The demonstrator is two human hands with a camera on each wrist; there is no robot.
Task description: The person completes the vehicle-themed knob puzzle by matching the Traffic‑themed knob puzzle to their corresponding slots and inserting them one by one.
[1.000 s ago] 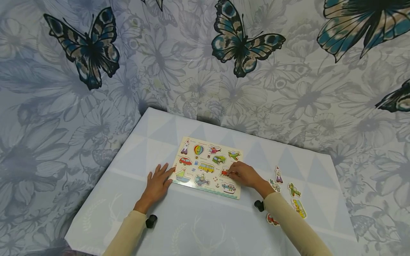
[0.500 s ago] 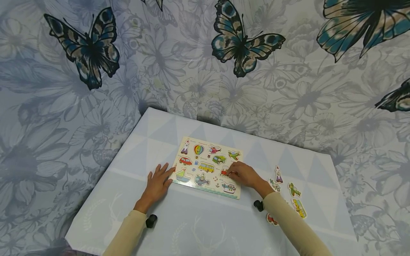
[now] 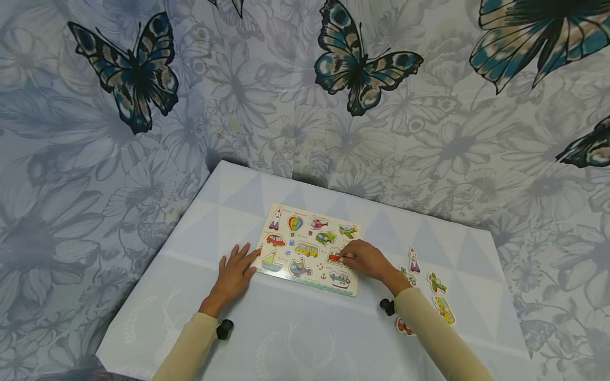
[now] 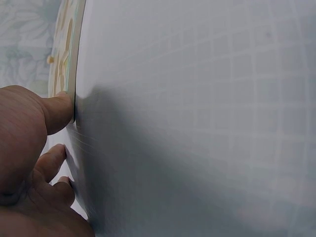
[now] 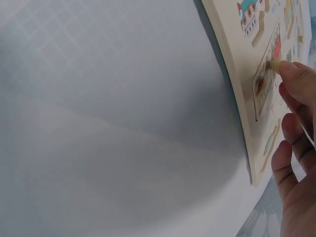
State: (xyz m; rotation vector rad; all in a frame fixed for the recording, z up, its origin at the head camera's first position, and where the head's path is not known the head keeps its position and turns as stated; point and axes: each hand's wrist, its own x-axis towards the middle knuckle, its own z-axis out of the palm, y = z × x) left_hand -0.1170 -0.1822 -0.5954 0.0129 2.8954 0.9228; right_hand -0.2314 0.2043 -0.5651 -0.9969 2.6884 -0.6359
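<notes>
A pale wooden puzzle board point(image 3: 315, 264) printed with vehicles lies on the table in the head view. My left hand point(image 3: 232, 275) rests at its left edge with fingers spread; in the left wrist view the thumb point(image 4: 59, 111) touches the board's side. My right hand point(image 3: 367, 260) is over the board's right part. Thumb and forefinger pinch the small knob point(image 5: 274, 65) of a red train puzzle piece point(image 5: 264, 86), which lies at the train-shaped slot. Whether the piece is fully seated I cannot tell. The right hand's other fingers are loosely bent.
Loose puzzle pieces lie right of the board: a rocket point(image 3: 413, 260), a green airplane point(image 3: 437, 283), a yellow bus point(image 3: 444, 310) and a red piece point(image 3: 404, 326) partly behind the right sleeve point(image 3: 436, 328). A butterfly-patterned wall point(image 3: 286, 137) stands behind the table point(image 3: 267, 328).
The right hand has shifted very slightly at the train piece, still pinching its knob. The left hand and board stay in place.
</notes>
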